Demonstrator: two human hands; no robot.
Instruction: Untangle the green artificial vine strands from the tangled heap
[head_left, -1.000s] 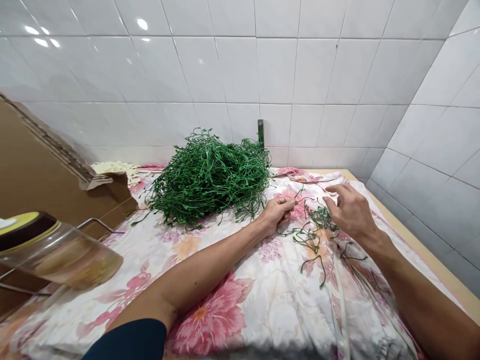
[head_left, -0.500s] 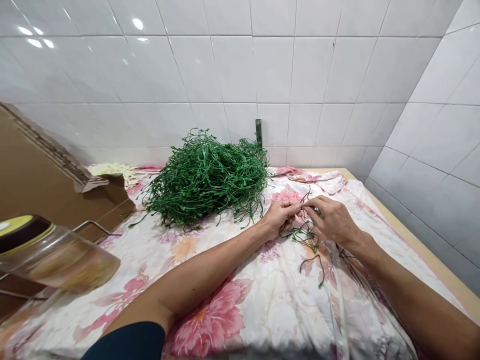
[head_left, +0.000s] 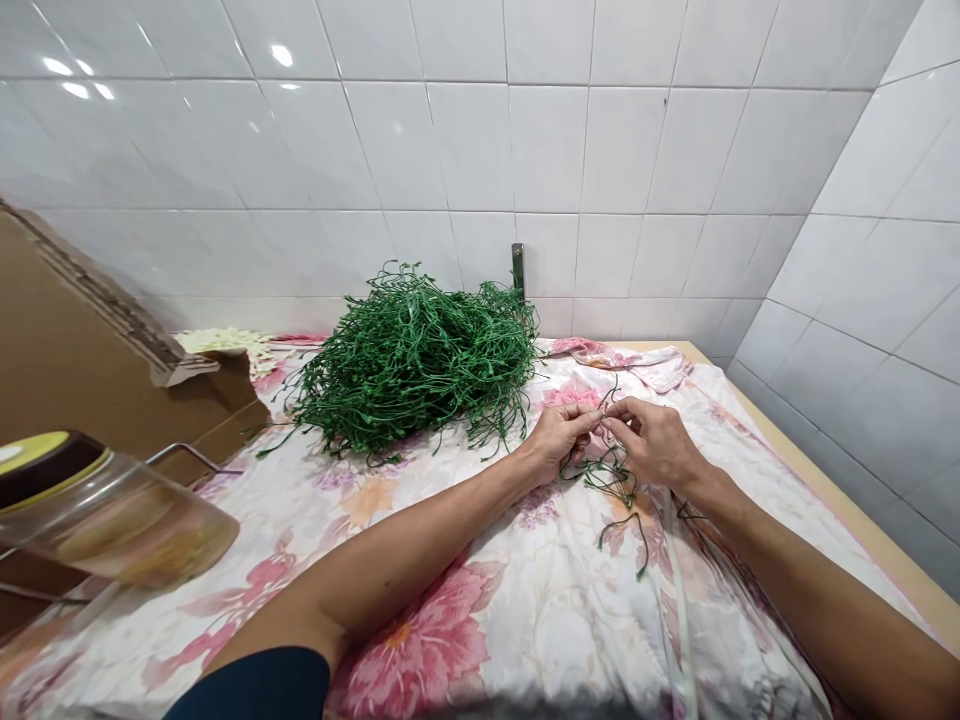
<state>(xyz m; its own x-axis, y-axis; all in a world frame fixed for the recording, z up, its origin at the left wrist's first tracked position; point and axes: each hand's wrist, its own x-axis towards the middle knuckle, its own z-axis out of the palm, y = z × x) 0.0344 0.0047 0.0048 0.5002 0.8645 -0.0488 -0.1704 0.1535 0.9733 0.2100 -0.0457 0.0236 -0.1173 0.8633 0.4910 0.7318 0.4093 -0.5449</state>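
My left hand [head_left: 561, 438] and my right hand [head_left: 654, 440] meet over the cloth at the right of centre. Thumb and fingers of both are pinched together on a thin green stem [head_left: 613, 391], whose dark end pokes up between them. Most of that stem is hidden by the fingers. Just below the hands, several loose green stems [head_left: 611, 478] with small knobbed tips lie on the cloth. A big tangled heap of similar green stems [head_left: 420, 365] rests to the left of my left hand, against the tiled wall.
A floral cloth [head_left: 300, 530] covers the table. At the left are a cardboard box [head_left: 82, 330], a clear jar [head_left: 150, 520] with a brown and yellow lid, and pale pieces [head_left: 229, 343] behind. Thin dark strands [head_left: 720, 545] and a white strip [head_left: 681, 610] lie near my right forearm.
My fingertips have drawn slightly closer together on the stem, and the right fingers have shifted a little left. The view has tilted slightly; the heap and loose stems lie as before.
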